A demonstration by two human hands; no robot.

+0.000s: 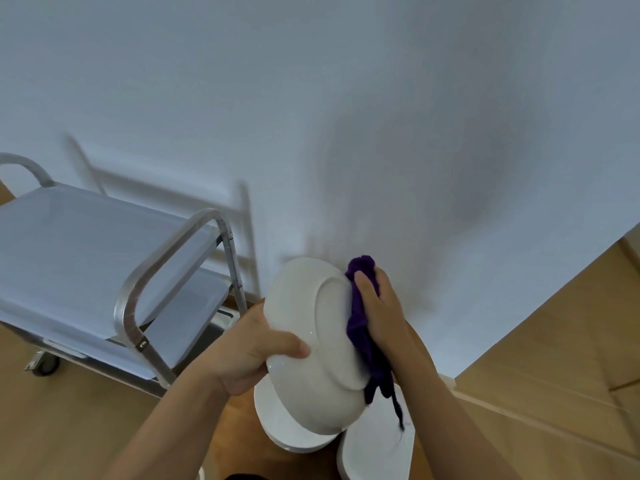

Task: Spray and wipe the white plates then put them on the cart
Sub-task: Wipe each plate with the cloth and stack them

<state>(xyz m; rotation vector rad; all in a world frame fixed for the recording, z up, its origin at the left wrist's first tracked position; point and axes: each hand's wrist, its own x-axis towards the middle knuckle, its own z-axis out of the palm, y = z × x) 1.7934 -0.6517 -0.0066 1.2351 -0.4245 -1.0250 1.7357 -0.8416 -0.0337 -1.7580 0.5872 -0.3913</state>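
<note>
A round white plate (304,327) is held up on edge in front of me, its underside with the foot ring facing me. My left hand (252,355) grips its left rim, thumb across the back. My right hand (377,306) holds a purple cloth (360,323) against the plate's right side; a tail of the cloth hangs down. Below lie a round white plate (280,427) and a squarish white plate (377,448) on a wooden surface. The steel cart (104,244) stands to the left with nothing on its top shelf.
A white wall (381,116) fills the view ahead, close behind the plate. The cart's tubular handle (162,258) curves near my left hand. Wooden floor (554,341) runs to the right and lower left. No spray bottle is in view.
</note>
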